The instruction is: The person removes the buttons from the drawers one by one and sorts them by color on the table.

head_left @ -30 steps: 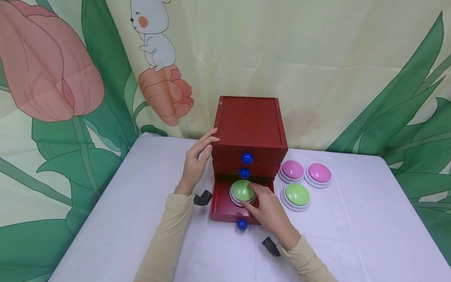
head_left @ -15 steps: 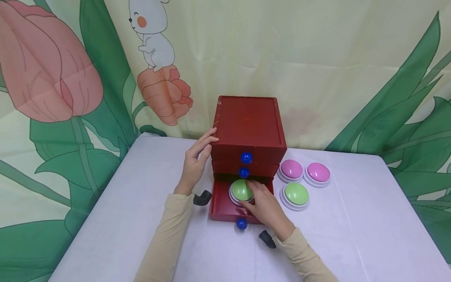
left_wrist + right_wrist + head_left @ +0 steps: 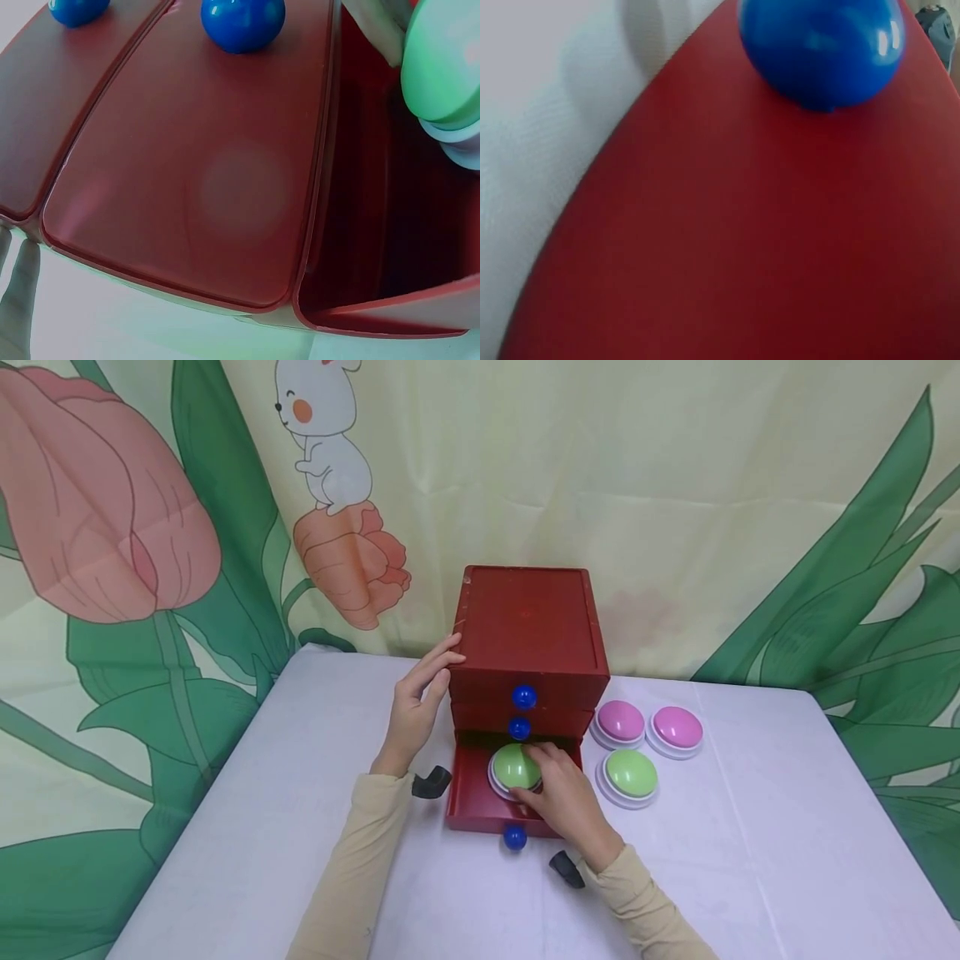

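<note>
A dark red drawer cabinet (image 3: 528,618) stands at the back of the table, its bottom drawer (image 3: 472,806) pulled out. Inside that drawer sits a green dome push button (image 3: 514,767) on a white base. My right hand (image 3: 566,797) grips this button from the right, thumb in front and fingers behind. With straight fingers, my left hand (image 3: 416,702) rests against the cabinet's left side near the top edge. Seen from the left wrist, the green button (image 3: 446,67) lies in the drawer with a finger at its edge. The right wrist view shows the drawer front and its blue knob (image 3: 821,45).
Right of the cabinet, two pink push buttons, one nearer (image 3: 621,722) and one farther right (image 3: 678,727), stand on the white-covered table (image 3: 750,827). Another green button (image 3: 631,774) is in front of them. A printed curtain (image 3: 637,510) hangs behind.
My right hand has shifted slightly left and inward around the green button in the drawer. The left hand stays against the cabinet.
</note>
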Motion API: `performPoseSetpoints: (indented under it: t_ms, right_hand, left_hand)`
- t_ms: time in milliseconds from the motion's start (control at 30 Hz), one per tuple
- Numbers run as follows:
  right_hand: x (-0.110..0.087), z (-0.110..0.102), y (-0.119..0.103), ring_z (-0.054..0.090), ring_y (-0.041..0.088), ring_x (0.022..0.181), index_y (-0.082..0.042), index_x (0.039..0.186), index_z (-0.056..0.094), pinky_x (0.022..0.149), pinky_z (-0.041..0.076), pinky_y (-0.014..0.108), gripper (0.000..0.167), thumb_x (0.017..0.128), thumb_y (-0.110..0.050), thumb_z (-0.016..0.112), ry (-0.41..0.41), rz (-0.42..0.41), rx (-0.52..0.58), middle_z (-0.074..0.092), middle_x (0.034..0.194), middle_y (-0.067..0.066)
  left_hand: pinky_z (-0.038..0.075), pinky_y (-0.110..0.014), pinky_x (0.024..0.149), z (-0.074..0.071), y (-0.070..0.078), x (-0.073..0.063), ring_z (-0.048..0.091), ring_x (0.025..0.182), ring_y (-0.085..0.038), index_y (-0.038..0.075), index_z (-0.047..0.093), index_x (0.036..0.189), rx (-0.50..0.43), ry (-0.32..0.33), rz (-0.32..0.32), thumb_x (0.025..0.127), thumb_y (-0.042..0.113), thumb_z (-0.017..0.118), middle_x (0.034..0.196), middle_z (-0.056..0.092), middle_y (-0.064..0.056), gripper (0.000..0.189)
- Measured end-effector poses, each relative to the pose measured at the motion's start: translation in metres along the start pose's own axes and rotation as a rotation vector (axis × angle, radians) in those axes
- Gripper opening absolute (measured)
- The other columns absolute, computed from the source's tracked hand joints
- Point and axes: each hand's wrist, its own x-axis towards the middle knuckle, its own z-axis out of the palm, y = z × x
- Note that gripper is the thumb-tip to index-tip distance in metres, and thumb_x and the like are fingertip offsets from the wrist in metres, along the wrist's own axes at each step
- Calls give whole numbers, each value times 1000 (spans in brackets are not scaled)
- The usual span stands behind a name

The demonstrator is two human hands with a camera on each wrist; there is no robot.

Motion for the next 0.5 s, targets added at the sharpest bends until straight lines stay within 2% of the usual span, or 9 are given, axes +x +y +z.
performPoseSetpoints:
  t_ms: [367,500]
  right_hand:
    - [-2,0,1,63,30,108,0,125,65,91,57,44,66,68,-22,90,80,-26,3,63,121,14]
    - [-4,-4,2,63,30,108,-1,124,66,91,57,44,66,67,-23,90,96,-29,42,63,121,13]
  left_hand:
    - [41,-37,112,0,0,1,43,142,-22,-5,62,126,-1,2,6,100,-1,46,149,49,-15,30]
    - [41,-37,112,0,0,0,43,142,-21,-5,62,126,-2,0,3,100,-1,47,149,49,-15,30]
